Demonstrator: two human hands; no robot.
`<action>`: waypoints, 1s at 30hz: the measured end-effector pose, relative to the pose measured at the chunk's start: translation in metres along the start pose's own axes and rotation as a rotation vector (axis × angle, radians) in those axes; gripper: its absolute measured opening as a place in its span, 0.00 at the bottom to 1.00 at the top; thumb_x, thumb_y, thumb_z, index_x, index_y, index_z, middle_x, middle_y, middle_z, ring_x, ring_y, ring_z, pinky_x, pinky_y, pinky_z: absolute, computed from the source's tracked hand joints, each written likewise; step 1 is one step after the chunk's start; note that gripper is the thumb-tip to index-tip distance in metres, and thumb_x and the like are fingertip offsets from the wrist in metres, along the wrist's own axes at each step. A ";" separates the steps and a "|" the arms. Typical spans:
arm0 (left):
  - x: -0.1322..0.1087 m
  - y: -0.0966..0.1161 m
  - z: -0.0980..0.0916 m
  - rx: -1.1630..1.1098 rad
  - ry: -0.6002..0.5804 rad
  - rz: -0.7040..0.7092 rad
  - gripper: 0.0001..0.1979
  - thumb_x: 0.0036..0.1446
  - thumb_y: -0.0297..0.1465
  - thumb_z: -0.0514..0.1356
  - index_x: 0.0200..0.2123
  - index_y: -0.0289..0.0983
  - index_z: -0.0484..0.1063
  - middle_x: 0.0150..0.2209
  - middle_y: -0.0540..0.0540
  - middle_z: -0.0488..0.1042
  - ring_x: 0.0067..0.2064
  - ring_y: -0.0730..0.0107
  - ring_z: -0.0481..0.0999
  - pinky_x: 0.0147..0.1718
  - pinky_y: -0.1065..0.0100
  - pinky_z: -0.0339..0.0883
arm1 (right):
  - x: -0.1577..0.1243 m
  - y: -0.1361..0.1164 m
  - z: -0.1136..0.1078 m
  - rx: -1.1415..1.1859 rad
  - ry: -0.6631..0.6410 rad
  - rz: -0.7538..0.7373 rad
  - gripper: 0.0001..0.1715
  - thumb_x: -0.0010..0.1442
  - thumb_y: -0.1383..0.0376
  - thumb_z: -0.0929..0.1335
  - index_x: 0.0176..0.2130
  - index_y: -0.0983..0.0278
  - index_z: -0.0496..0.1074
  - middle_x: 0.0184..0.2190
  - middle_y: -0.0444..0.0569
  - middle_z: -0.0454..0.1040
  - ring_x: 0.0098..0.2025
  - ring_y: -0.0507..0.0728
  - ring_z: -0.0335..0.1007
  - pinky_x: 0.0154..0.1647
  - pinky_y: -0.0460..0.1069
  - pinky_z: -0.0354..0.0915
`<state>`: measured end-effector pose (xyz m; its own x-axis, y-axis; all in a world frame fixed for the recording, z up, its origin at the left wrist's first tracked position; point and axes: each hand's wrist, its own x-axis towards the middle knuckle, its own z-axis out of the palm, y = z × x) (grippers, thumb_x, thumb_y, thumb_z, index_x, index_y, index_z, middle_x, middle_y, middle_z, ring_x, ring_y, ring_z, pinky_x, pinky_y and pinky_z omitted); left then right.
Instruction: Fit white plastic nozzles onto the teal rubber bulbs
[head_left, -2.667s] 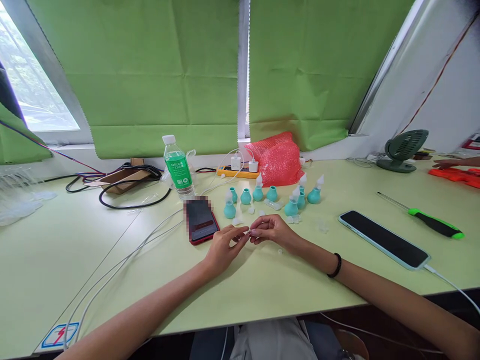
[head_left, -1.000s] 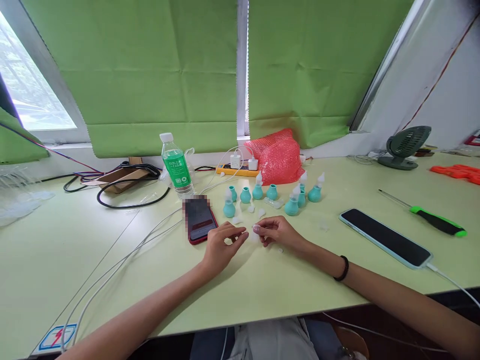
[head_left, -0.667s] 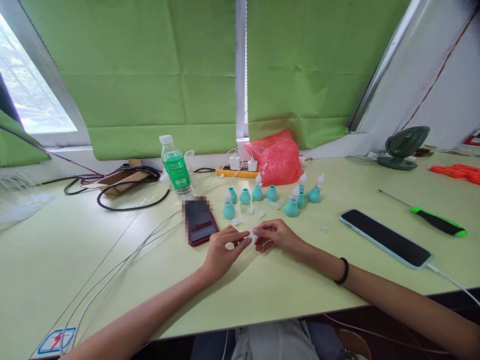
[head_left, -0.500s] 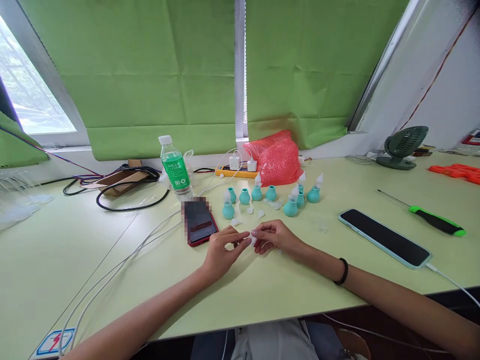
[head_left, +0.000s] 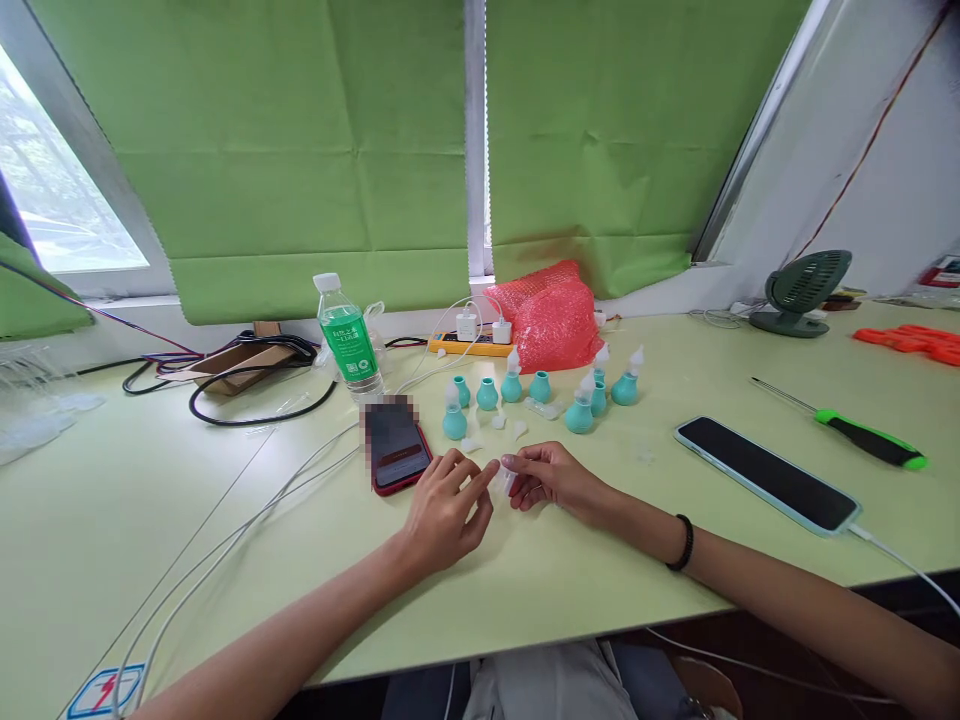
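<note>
My right hand (head_left: 553,476) pinches a small clear plastic piece (head_left: 506,480) between thumb and fingers, just above the table. My left hand (head_left: 450,508) is open, its index fingertip at the near side of that piece; whether it touches I cannot tell. Beyond the hands stand several teal squeeze bulbs; one bulb (head_left: 454,424) at the left and another bulb (head_left: 579,416) at the right carry clear pointed tips, while a middle bulb (head_left: 487,395) has an open neck. Loose translucent tips (head_left: 520,429) lie between the bulbs and my hands.
A phone in a red case (head_left: 402,450) lies left of the bulbs, with a water bottle (head_left: 349,345) behind it. To the right are a charging phone (head_left: 765,475), a screwdriver (head_left: 862,435) and a small fan (head_left: 802,295). Red bubble wrap (head_left: 555,320) sits behind, beside a power strip (head_left: 442,345).
My left thumb and fingers have let go of the clear piece and spread apart, with the index finger still pointing at it. My right hand keeps its pinch in nearly the same place.
</note>
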<state>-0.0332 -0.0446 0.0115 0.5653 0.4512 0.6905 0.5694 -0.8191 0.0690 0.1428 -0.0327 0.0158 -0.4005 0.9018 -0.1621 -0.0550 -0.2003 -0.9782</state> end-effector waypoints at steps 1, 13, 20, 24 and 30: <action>0.000 0.000 0.000 0.036 -0.004 0.021 0.15 0.51 0.24 0.48 0.43 0.35 0.66 0.27 0.43 0.68 0.31 0.67 0.63 0.27 0.66 0.60 | 0.000 0.000 0.000 0.006 0.003 0.006 0.21 0.44 0.52 0.68 0.24 0.69 0.67 0.20 0.47 0.70 0.21 0.50 0.68 0.22 0.43 0.64; -0.001 0.001 0.006 -0.137 -0.060 0.035 0.20 0.47 0.19 0.48 0.45 0.31 0.63 0.23 0.45 0.65 0.27 0.69 0.61 0.24 0.68 0.60 | 0.003 0.004 -0.002 0.032 0.036 0.013 0.20 0.44 0.54 0.68 0.23 0.69 0.67 0.19 0.47 0.70 0.20 0.50 0.69 0.20 0.42 0.64; 0.002 0.004 -0.004 -0.597 -0.070 -0.286 0.19 0.49 0.25 0.51 0.47 0.34 0.63 0.29 0.46 0.69 0.30 0.71 0.67 0.29 0.68 0.63 | -0.002 -0.004 0.002 0.080 -0.034 -0.068 0.17 0.47 0.56 0.67 0.27 0.69 0.69 0.24 0.49 0.71 0.25 0.51 0.69 0.27 0.45 0.66; 0.005 0.002 -0.003 -0.923 -0.144 -0.599 0.19 0.50 0.34 0.54 0.45 0.34 0.64 0.32 0.45 0.70 0.33 0.70 0.69 0.29 0.70 0.66 | -0.006 -0.007 0.006 0.025 -0.051 -0.208 0.14 0.46 0.59 0.68 0.32 0.67 0.71 0.29 0.48 0.71 0.29 0.51 0.67 0.28 0.46 0.65; 0.010 0.002 -0.002 -1.011 -0.218 -0.643 0.15 0.49 0.37 0.56 0.33 0.30 0.72 0.28 0.44 0.71 0.28 0.72 0.67 0.26 0.72 0.64 | -0.006 -0.004 0.008 -0.110 -0.033 -0.284 0.14 0.46 0.61 0.68 0.35 0.66 0.72 0.28 0.47 0.70 0.29 0.50 0.63 0.23 0.43 0.60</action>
<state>-0.0276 -0.0425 0.0201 0.4950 0.8466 0.1953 0.1155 -0.2869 0.9510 0.1380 -0.0400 0.0213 -0.4129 0.9025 0.1221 -0.0705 0.1020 -0.9923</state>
